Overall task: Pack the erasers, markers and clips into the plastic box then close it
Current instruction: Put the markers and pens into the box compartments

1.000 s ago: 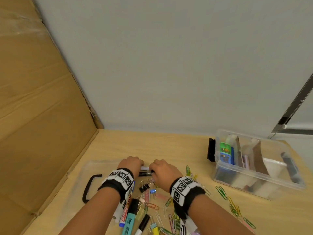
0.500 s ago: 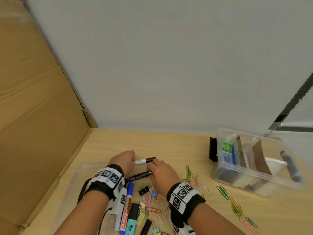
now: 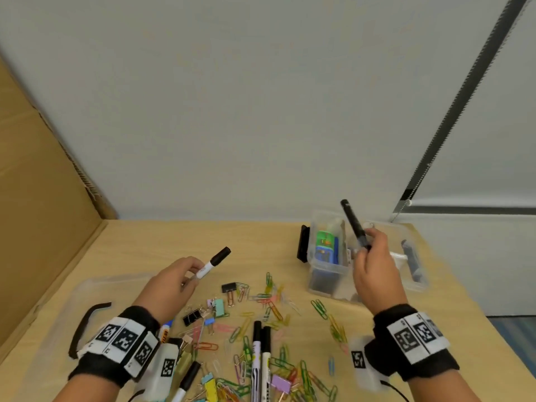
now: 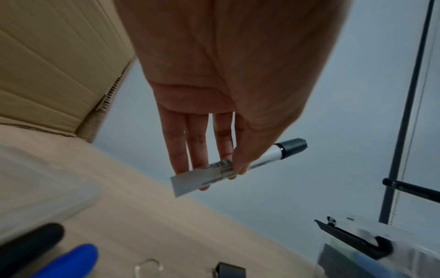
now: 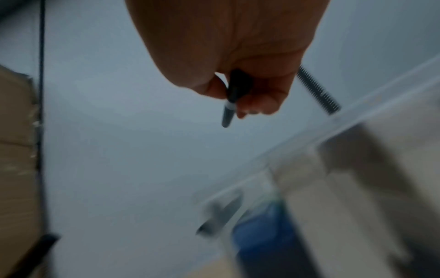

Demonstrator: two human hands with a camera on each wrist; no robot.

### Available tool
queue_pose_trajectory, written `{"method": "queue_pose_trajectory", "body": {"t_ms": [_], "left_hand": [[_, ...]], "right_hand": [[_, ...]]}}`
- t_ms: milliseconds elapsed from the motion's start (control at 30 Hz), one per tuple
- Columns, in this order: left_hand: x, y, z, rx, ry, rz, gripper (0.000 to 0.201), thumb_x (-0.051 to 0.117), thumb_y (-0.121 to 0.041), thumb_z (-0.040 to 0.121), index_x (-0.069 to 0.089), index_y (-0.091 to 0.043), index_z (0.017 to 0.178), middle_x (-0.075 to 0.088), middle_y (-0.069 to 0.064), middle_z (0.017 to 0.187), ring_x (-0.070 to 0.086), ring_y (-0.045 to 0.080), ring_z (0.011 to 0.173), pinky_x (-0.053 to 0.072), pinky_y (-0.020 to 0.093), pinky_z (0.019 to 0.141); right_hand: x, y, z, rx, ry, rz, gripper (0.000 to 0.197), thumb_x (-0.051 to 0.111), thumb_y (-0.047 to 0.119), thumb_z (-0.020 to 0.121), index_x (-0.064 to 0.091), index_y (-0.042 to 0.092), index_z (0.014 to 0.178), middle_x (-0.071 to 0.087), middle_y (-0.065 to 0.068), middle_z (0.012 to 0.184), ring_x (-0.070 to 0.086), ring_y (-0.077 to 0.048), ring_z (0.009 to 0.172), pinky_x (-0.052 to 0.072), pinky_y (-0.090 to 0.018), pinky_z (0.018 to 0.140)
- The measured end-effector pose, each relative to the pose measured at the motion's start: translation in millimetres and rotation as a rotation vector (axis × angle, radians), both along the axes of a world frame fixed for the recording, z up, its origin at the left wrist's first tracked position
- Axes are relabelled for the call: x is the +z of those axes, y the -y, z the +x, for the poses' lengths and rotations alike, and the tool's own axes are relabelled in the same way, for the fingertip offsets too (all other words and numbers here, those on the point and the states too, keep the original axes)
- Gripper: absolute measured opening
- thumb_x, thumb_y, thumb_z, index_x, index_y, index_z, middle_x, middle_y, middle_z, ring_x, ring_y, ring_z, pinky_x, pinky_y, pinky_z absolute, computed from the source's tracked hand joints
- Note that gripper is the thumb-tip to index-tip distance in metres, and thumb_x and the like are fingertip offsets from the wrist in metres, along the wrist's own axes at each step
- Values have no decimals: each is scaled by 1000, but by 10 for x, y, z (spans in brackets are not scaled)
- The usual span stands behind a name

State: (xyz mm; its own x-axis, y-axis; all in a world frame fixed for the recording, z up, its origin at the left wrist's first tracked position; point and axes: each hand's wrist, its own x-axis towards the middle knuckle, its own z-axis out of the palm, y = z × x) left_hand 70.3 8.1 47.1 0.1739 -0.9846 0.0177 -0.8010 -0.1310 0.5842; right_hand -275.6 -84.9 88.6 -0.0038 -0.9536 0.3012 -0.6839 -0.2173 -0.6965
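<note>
My left hand (image 3: 174, 281) pinches a white marker with a black cap (image 3: 213, 262) above the table's left middle; in the left wrist view the thumb and fingers hold the white marker (image 4: 240, 165) by its barrel. My right hand (image 3: 374, 264) grips a black marker (image 3: 354, 224), tilted upright, over the clear plastic box (image 3: 327, 266) at the right; the wrist view shows the black marker (image 5: 232, 97) held in curled fingers. The box holds a green and blue eraser (image 3: 326, 245) and cardboard dividers. Several markers (image 3: 259, 361) and many coloured paper clips (image 3: 272, 303) and binder clips (image 3: 229, 287) lie scattered in front.
The clear lid (image 3: 95, 288) with a black handle (image 3: 84, 323) lies flat at the left under my left wrist. A cardboard wall (image 3: 43, 213) stands along the left edge. A grey wall runs behind the wooden table (image 3: 179, 236). The box has black latches (image 3: 303, 243).
Both hands lifted apart from the pile. The right hand carried the black marker up and right to above the box; the left raised the white marker slightly.
</note>
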Motion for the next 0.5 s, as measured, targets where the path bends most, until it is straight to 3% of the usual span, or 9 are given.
{"method": "queue_pose_trajectory", "body": {"t_ms": [133,267,367,500], "left_hand": [[24,72,-247,-42,-3,-35,19,54,-20,93,53,-37,101,60,-18,102,59,-1,90,53,30,81],[25,115,-474,-90,11,-42,20,53,-21,93,53,-40,100,62,-19,100,57,-5,95,53,27,84],[50,130,-639,-120,10,-38,21,53,-20,93,52,-39,102,61,-20,101,56,-4,97,52,26,87],[77,145,-787,-146,12,-32,24,54,-17,92,53,-39,102,60,-20,102,55,-5,99,51,26,88]], "right_hand": [[61,183,-406,-82,-204,9,29,43,16,96,54,11,122,63,-13,103,51,-18,72,37,-25,62],[7,377,-473,-64,-503,105,25,43,23,96,63,13,108,62,-3,85,54,-17,68,42,-26,63],[40,483,-343,-22,-616,250,20,46,21,95,63,13,103,65,-5,94,62,-20,81,53,-30,74],[111,581,-149,4,-788,243,23,46,18,95,59,10,113,62,-9,112,59,-24,104,51,-34,89]]}}
